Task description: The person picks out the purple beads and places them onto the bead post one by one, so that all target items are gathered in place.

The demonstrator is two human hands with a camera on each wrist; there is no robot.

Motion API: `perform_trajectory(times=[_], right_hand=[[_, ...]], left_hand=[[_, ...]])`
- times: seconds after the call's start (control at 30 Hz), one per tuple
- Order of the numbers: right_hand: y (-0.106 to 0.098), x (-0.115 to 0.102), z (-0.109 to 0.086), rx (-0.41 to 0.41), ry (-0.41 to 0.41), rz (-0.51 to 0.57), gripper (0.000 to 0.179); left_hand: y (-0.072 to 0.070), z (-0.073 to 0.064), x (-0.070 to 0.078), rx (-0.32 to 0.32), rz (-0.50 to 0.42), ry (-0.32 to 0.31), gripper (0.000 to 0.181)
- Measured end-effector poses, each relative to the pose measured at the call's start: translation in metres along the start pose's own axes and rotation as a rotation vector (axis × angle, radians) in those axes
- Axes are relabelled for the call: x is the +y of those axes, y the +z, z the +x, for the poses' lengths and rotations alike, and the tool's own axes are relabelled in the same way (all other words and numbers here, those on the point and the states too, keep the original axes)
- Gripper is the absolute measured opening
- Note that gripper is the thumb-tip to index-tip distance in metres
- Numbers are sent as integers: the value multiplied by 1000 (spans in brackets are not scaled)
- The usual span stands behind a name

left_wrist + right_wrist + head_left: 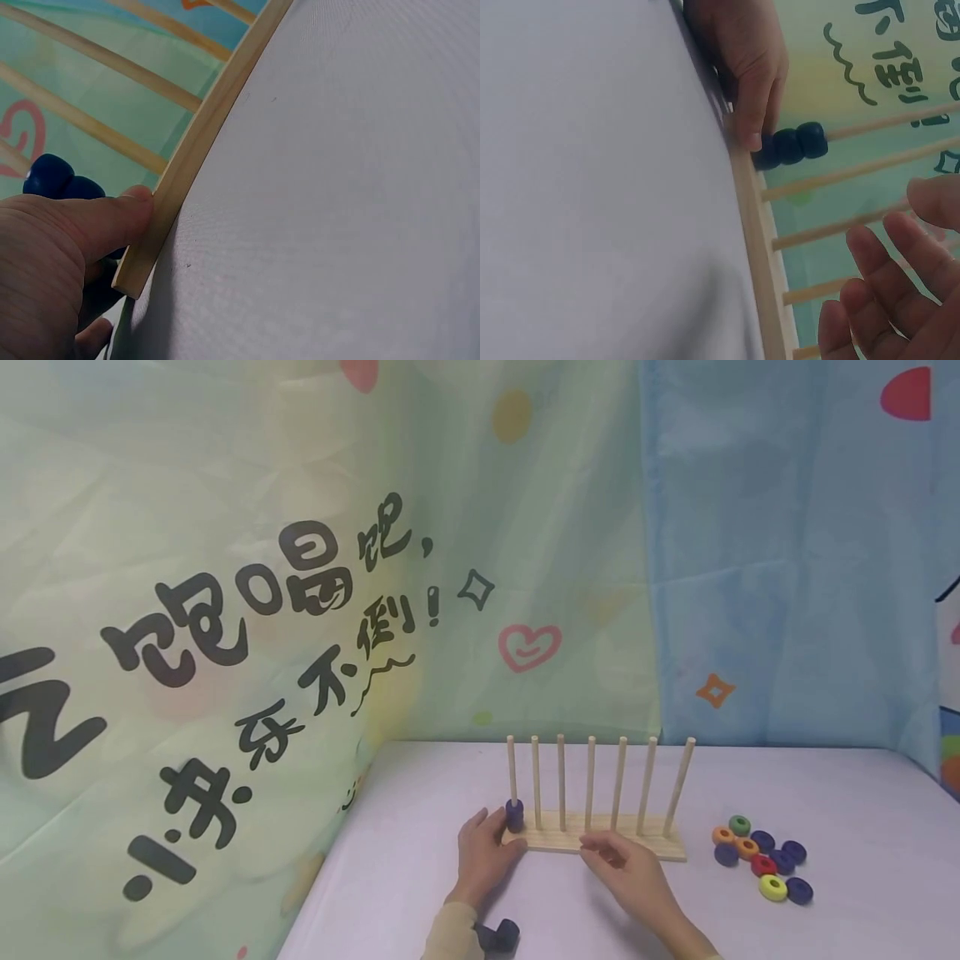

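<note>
A wooden rack [555,842] with a row of several upright pegs stands on the table. Three dark blue beads [787,145] are stacked on its leftmost peg. My left hand [483,852] grips the left end of the rack's base, the thumb [120,217] on the front edge and the other fingers partly hidden behind it. In front of the middle of the rack hovers my right hand [626,868]. Its fingers [877,262] are loosely bent, with nothing between them and the thumb.
Right of the rack lie several loose ring beads: a green one [739,825], a red one [763,865], a yellow one [773,887], orange and dark blue ones. A patterned curtain [525,568] hangs behind and left of the white table [862,793].
</note>
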State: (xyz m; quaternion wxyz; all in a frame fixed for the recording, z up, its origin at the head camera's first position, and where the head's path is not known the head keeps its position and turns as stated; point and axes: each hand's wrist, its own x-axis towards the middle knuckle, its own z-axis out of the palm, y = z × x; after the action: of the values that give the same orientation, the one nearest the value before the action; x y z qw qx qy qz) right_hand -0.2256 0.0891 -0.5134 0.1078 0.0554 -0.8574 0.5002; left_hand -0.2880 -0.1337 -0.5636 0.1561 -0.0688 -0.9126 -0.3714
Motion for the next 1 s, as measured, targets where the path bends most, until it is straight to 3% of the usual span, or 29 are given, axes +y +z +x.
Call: perform_trajectory(times=[0.3, 0.73, 1.0], right_hand=[[-11, 13, -7, 49, 28, 8, 17], [-25, 35, -15, 82, 181, -30, 24], [-24, 43, -14, 134, 127, -36, 21]], left_hand=[[-2, 1, 1, -5, -15, -35, 54], [2, -3, -5, -6, -17, -56, 53], [1, -1, -4, 0, -35, -52, 54]])
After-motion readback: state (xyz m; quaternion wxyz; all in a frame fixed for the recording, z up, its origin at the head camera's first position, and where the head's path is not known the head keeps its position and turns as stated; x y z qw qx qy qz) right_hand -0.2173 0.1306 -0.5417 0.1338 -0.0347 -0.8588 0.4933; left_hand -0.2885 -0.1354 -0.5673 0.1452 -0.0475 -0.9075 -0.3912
